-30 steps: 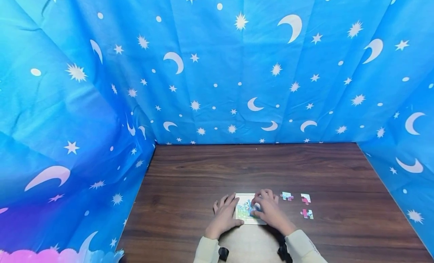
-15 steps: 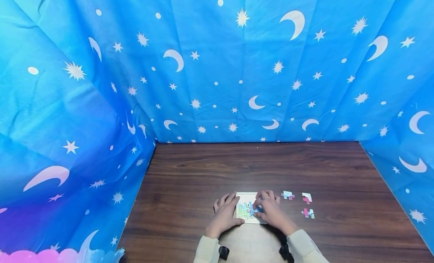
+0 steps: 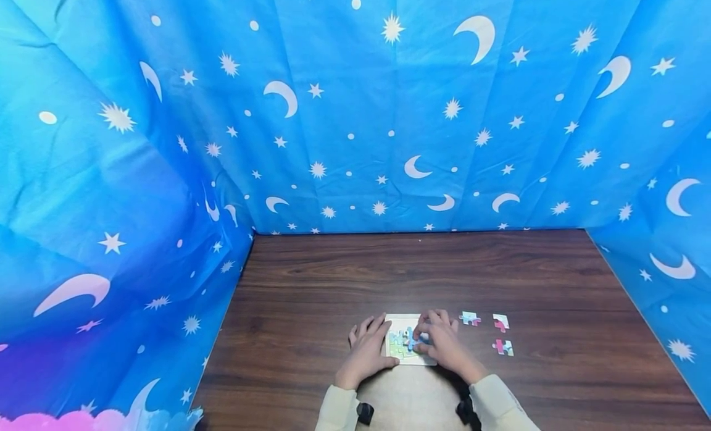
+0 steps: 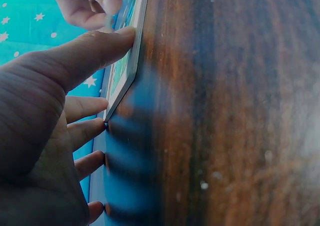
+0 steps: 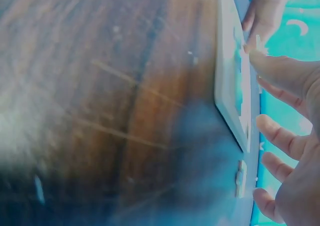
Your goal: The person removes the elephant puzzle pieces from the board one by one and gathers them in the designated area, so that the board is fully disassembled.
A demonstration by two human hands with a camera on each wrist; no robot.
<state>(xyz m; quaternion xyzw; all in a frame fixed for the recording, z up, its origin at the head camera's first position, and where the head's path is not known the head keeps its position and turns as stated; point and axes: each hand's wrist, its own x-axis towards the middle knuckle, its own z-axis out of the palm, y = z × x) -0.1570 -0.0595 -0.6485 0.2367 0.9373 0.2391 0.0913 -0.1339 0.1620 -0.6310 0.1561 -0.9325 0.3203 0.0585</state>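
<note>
A small framed jigsaw puzzle (image 3: 411,361) lies on the table, with several blue and green pieces in its left and lower part. My left hand (image 3: 365,352) rests at its left side, thumb pressing the near edge, fingers extended along the left border and onto the tabletop. Over the puzzle's right part, my right hand (image 3: 442,343) pinches a puzzle piece (image 5: 258,42) between thumb and forefinger. The piece stands tilted close over the board and is mostly hidden by the fingers in the head view.
Three loose pieces lie right of the puzzle: a pale blue one (image 3: 469,318), a white and red one (image 3: 501,322) and a red and green one (image 3: 503,347). A blue curtain (image 3: 355,110) with stars and moons borders the dark wooden table (image 3: 333,270).
The right fingers shift slightly over the puzzle, still pinching the piece. The left hand stays in place, and the whole head view moves a little.
</note>
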